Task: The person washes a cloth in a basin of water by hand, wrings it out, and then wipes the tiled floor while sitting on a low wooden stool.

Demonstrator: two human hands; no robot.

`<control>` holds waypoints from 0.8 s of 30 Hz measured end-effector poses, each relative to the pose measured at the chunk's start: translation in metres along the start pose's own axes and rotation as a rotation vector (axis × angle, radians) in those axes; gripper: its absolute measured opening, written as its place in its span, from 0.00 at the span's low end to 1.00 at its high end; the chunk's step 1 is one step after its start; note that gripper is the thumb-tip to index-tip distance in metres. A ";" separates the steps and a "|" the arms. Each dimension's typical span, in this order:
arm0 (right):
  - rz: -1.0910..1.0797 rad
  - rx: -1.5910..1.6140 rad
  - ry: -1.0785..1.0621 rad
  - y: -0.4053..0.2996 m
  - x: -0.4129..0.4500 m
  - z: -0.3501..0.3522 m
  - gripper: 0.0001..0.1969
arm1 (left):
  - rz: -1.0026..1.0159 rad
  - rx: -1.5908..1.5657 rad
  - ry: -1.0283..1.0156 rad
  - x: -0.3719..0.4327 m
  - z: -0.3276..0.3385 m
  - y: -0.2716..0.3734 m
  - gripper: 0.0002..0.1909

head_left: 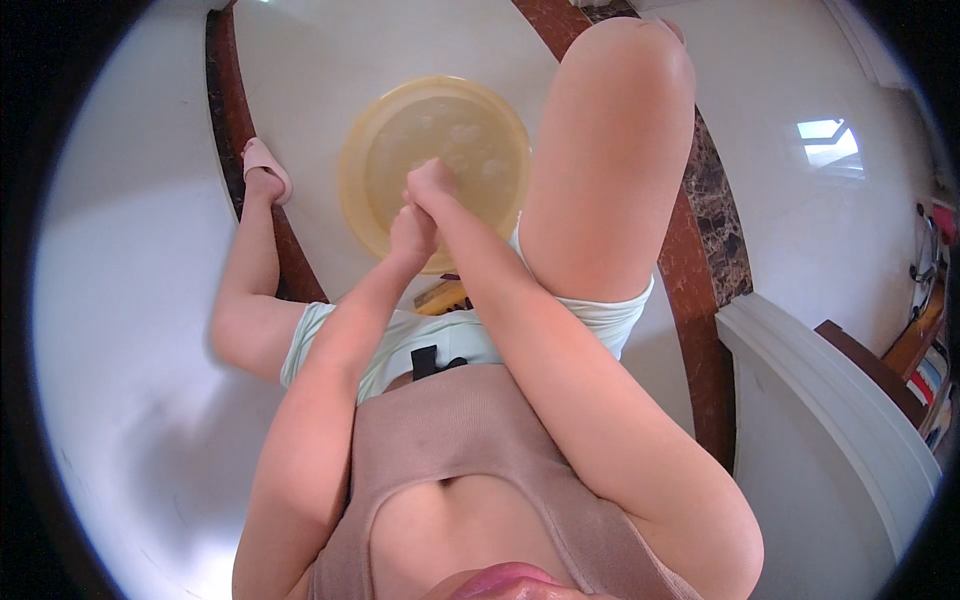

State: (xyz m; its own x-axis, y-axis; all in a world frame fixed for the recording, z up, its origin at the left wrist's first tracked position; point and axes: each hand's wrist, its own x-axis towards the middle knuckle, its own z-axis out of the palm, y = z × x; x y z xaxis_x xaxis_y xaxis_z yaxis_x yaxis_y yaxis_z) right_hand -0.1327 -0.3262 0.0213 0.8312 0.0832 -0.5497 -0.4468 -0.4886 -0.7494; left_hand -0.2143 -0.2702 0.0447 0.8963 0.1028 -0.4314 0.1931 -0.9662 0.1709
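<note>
Over the near half of a round yellow basin (356, 161), my two hands are close together and touching. My right hand (433, 180) is curled, farther out over the basin. Just below it in the picture, my left hand (414, 231) is also curled, near the basin's rim. Their fingers are mostly turned away, so whether either hand holds anything is hidden. The basin holds cloudy-looking liquid (397, 142) with pale foam-like patches (463, 133).
A yellow object with dark parts (441, 297) lies between the basin and my shorts. My bent legs flank the basin, with a pink slipper (262, 166) on my left foot. Dark and red stone strips (686, 262) cross the pale floor. A white moulded edge (825, 360) stands at the right.
</note>
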 end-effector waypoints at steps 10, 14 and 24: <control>-0.020 0.330 -0.080 -0.021 0.002 -0.003 0.22 | -0.259 -0.591 0.151 0.006 -0.019 -0.005 0.15; -0.015 0.314 -0.254 -0.036 -0.005 -0.032 0.25 | -0.300 -1.340 -0.209 -0.004 -0.045 -0.019 0.14; 0.003 0.758 -0.618 -0.057 -0.021 -0.097 0.10 | -0.065 -2.109 -0.182 -0.032 -0.075 -0.014 0.13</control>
State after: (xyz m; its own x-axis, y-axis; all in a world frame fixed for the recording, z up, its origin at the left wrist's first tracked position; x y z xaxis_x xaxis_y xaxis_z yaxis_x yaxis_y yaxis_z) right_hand -0.0922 -0.3841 0.1113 0.6068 0.6287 -0.4865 -0.7223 0.1806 -0.6675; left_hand -0.2161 -0.2421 0.1225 0.8573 -0.0271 -0.5141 0.3796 0.7079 0.5956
